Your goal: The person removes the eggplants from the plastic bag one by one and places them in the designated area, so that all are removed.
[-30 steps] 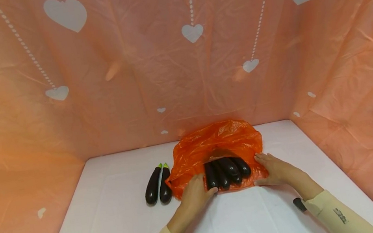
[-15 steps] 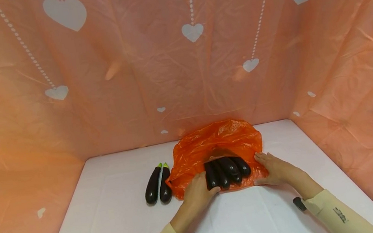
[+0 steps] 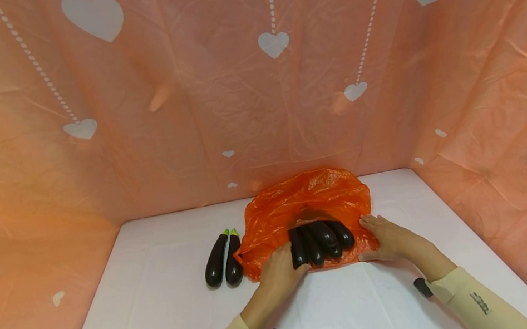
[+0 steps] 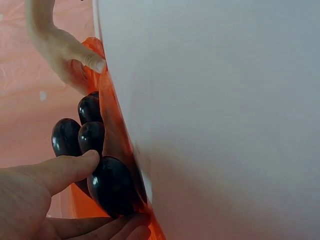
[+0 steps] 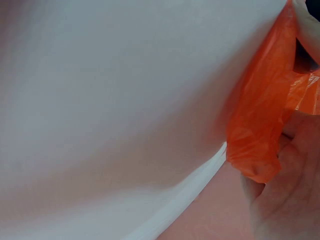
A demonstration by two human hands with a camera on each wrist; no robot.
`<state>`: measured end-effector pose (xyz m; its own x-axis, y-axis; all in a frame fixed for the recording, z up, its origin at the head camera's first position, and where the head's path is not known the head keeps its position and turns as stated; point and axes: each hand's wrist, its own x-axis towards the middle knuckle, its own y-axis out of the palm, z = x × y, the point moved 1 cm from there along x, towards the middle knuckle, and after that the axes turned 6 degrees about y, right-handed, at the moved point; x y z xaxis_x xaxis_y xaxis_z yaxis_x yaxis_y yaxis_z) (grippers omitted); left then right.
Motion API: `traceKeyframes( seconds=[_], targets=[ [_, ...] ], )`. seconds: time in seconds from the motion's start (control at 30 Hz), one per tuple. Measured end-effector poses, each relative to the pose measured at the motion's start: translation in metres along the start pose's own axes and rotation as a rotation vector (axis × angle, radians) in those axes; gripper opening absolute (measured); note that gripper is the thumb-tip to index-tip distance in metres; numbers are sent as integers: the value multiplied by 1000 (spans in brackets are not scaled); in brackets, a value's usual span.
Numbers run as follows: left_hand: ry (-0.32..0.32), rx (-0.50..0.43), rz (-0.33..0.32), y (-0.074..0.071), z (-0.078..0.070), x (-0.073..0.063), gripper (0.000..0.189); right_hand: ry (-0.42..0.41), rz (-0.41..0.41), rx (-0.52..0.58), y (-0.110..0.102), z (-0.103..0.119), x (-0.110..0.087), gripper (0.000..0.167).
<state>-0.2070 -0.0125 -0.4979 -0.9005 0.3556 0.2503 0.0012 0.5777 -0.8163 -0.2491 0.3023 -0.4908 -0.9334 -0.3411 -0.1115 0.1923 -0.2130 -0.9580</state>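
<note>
In the head view, an orange bag (image 3: pixel 310 194) on a white counter (image 3: pixel 158 314) cups a row of eggplants (image 3: pixel 323 235), long axes running front to back, rounded ends pointing nearward. The leftmost eggplant (image 3: pixel 298 248) lies just right of the left hand (image 3: pixel 274 275), the nearer one. Two loose eggplants (image 3: pixel 214 268) lie left of the bag. Left wrist view: thumb and fingers curl round that leftmost eggplant. Right wrist view: the right hand (image 5: pixel 290 180), spread wide, touches the bag's edge.

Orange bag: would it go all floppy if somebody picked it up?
Probably: the bag looks thin and crinkly, so it would likely sag. The plump eggplants inside might make it bottom-heavy. They could slide out, too, since they look smooth and shiny and sit right at its open mouth.
</note>
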Motion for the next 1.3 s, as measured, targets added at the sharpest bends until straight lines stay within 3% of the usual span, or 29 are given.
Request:
traceKeyframes(
  seconds=[0.53,0.9,1.13,1.3],
  targets=[
    [-12,-114,41,-15,7,-17,58,-10,3,9,0,0,0,102],
    [5,-107,18,-28,12,-29,59,-11,-2,13,-2,1,-2,102],
    [49,-113,4,-34,17,-37,58,-4,5,9,-1,1,-1,103],
    [9,-136,50,-45,13,-42,62,-3,7,11,-2,2,-2,104]
  ],
)
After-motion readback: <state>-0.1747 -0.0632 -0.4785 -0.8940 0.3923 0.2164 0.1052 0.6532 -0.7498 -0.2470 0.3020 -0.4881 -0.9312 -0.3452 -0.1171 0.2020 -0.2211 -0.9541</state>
